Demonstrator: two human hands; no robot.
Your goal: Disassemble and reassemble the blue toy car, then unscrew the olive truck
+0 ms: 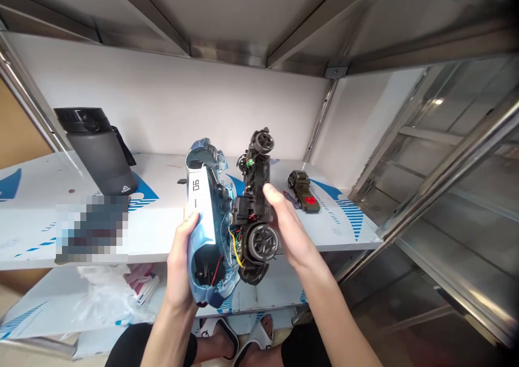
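My left hand (pixel 181 259) is closed round the side of a blue toy car body (pixel 203 207), which has a white panel marked with dark characters. Against its right side, my right hand (pixel 290 226) grips a black toy car chassis (pixel 255 194) with the thumb on its edge. Two spoked wheels of the chassis face me. Yellow, red and green wires show between body and chassis, and the two parts are held side by side, upright. The fingertips behind both parts are hidden.
A dark grey bottle (pixel 99 151) stands on the film-covered shelf (pixel 158 242) at left, behind a blurred item (pixel 95 229). At right sits a green toy truck (pixel 304 191). Plastic bags (pixel 109 297) lie on the lower shelf. A metal shelf (pixel 231 10) hangs overhead.
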